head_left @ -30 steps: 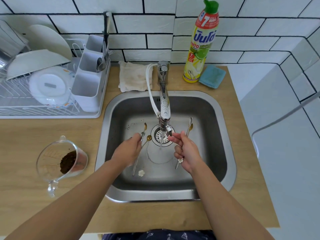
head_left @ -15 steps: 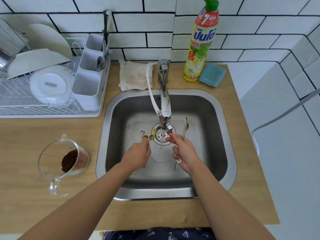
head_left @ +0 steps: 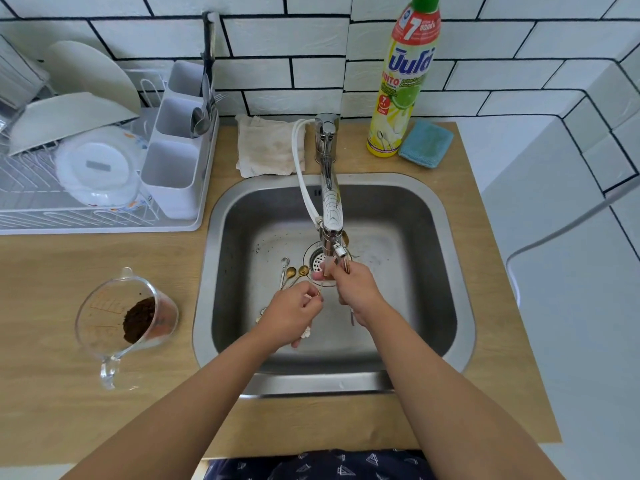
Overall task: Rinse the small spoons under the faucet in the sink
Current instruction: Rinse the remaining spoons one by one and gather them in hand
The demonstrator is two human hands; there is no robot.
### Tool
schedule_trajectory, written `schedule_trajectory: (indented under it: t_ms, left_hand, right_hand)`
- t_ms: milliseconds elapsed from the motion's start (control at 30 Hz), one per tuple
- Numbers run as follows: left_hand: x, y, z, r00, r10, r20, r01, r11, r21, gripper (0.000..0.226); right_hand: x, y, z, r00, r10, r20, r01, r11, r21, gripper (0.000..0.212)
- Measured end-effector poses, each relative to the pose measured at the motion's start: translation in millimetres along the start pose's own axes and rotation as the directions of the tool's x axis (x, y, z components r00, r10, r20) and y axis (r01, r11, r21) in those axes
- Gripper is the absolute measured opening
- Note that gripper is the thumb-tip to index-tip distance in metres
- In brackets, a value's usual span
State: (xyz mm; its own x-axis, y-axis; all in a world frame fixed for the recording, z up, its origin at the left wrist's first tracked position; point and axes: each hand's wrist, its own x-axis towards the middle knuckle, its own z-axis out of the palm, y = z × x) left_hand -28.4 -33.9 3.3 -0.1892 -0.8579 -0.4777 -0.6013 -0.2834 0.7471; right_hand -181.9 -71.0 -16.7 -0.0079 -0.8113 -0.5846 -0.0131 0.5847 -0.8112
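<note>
1. Head view: since half a second ago the right hand [head_left: 358, 289] has moved left and up until it sits directly under the faucet [head_left: 330, 216] spout, over the drain [head_left: 313, 259]; the left hand [head_left: 289, 311] has stayed beside it, slightly lower.
2. The left hand's fingers are curled round a bunch of small spoons [head_left: 294, 273], whose gold and silver bowls fan out toward the drain, just left of the spout.
3. The right hand pinches another thin spoon handle at the spout's mouth; its bowl is hidden behind the faucet.
4. Both hands are inside the steel sink [head_left: 446, 258], close together but apart.
5. Behind the sink stands a yellow dish soap bottle [head_left: 401, 81] with a green cap; its red collar shows a large "7", and the label reads "NEW" beside a lime picture. The blue brand lettering is in a script I cannot read with certainty.
6. A blue sponge [head_left: 426, 143] lies just beside the bottle, and a stained cloth [head_left: 268, 147] lies left of the faucet base.
7. On the wooden counter [head_left: 52, 341] to the left, a clear measuring jug [head_left: 126, 320] holds dark grounds; its orange markings are too faint to read.
</note>
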Motion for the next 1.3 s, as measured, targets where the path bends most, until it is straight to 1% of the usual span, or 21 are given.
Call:
schedule_trajectory:
  t_ms: [67, 100, 167, 233, 267, 333, 400, 467, 533, 600, 667, 767, 900, 967, 1033, 1067, 1133, 1167, 1200, 1233, 1300]
  left_hand:
    - [2, 0, -3, 1.000, -0.006, -0.022, 0.007, 1.000, 0.025, 0.008]
    - [3, 0, -4, 1.000, 0.001, -0.024, 0.000, 0.999, 0.044, 0.008]
    - [3, 1, -5, 1.000, 0.021, -0.012, -0.019, 0.996, 0.088, 0.008]
    - [2, 3, -5, 0.999, 0.044, 0.003, -0.044, 0.987, 0.156, 0.007]
    - [2, 5, -5, 0.999, 0.053, 0.005, -0.053, 0.981, 0.189, 0.007]
    - [2, 8, -5, 0.998, 0.065, -0.002, -0.063, 0.970, 0.236, 0.007]
    - [2, 10, -5, 0.997, 0.072, -0.005, -0.067, 0.955, 0.289, 0.006]
    - [1, 11, -8, 0.994, 0.107, 0.010, -0.101, 0.893, 0.438, 0.012]
    - [1, 9, -10, 0.983, 0.177, 0.041, -0.165, 0.777, 0.608, 0.023]
    - [3, 9, -12, 0.974, 0.214, 0.068, -0.202, 0.705, 0.680, 0.032]
    - [5, 9, -15, 0.972, 0.221, 0.079, -0.211, 0.679, 0.703, 0.041]
    - [4, 8, -16, 0.973, 0.221, 0.061, -0.195, 0.661, 0.724, 0.037]
    - [1, 5, -14, 0.969, 0.241, 0.057, -0.207, 0.661, 0.722, 0.049]
    - [3, 5, -13, 0.973, 0.225, 0.040, -0.186, 0.676, 0.713, 0.046]
    - [2, 7, -13, 0.982, 0.184, 0.036, -0.167, 0.770, 0.616, 0.033]
    - [1, 9, -13, 0.987, 0.153, 0.045, -0.155, 0.855, 0.495, 0.023]
    - [-1, 13, -18, 0.994, 0.046, 0.104, -0.052, 0.997, 0.059, 0.013]
    - [-3, 15, -21, 0.985, -0.006, 0.171, 0.037, 0.983, -0.179, 0.015]
    - [-6, 17, -24, 0.968, -0.029, 0.249, 0.117, 0.930, -0.348, 0.019]
    - [-9, 19, -27, 0.950, -0.031, 0.312, 0.168, 0.889, -0.425, 0.021]
    - [-13, 20, -32, 0.922, -0.029, 0.387, 0.189, 0.904, -0.384, 0.023]
  right_hand:
    - [-3, 6, 2, 0.997, -0.017, 0.080, 0.016, 1.000, 0.014, 0.018]
    - [-4, 10, 3, 0.995, -0.021, 0.099, 0.020, 1.000, 0.010, 0.022]
    - [-6, 10, 4, 0.999, -0.016, 0.051, 0.016, 1.000, 0.006, 0.025]
    - [-3, 7, 2, 1.000, -0.005, -0.026, 0.006, 0.999, 0.050, 0.015]
    - [-1, 7, 1, 0.999, 0.008, -0.038, -0.004, 0.996, 0.086, 0.020]
    - [-1, 9, 1, 1.000, 0.017, -0.007, -0.016, 0.989, 0.149, 0.026]
    - [-3, 13, 1, 0.999, -0.014, 0.047, 0.009, 0.993, 0.114, 0.022]
    - [-6, 12, 0, 0.996, -0.077, 0.051, 0.077, 0.997, 0.014, 0.012]
    - [-5, 9, -3, 0.988, -0.153, -0.014, 0.152, 0.985, -0.080, 0.019]
    - [-2, 9, -2, 0.980, -0.186, -0.069, 0.176, 0.976, -0.126, 0.026]
    - [-2, 11, 2, 0.987, -0.153, -0.052, 0.146, 0.981, -0.127, 0.023]
    - [-5, 12, 6, 0.993, -0.109, 0.039, 0.111, 0.992, -0.057, 0.010]
    - [-3, 9, 1, 0.999, -0.052, -0.004, 0.052, 0.997, 0.055, 0.024]
    - [-5, 10, 1, 0.998, -0.035, 0.058, 0.030, 0.996, 0.086, 0.021]
    - [-7, 10, 0, 0.992, -0.050, 0.117, 0.037, 0.993, 0.115, 0.017]
    - [-7, 9, -1, 0.992, -0.042, 0.122, 0.023, 0.988, 0.153, 0.019]
    - [-6, 9, -3, 0.989, -0.012, 0.146, -0.031, 0.958, 0.286, 0.020]
    - [-6, 9, -4, 0.986, -0.005, 0.166, -0.054, 0.934, 0.352, 0.017]
    - [-6, 11, -5, 0.985, 0.000, 0.174, -0.070, 0.915, 0.397, 0.015]
    - [-6, 12, -5, 0.985, 0.008, 0.170, -0.078, 0.909, 0.410, 0.018]
    - [-6, 12, -4, 0.988, 0.027, 0.149, -0.081, 0.925, 0.372, 0.024]
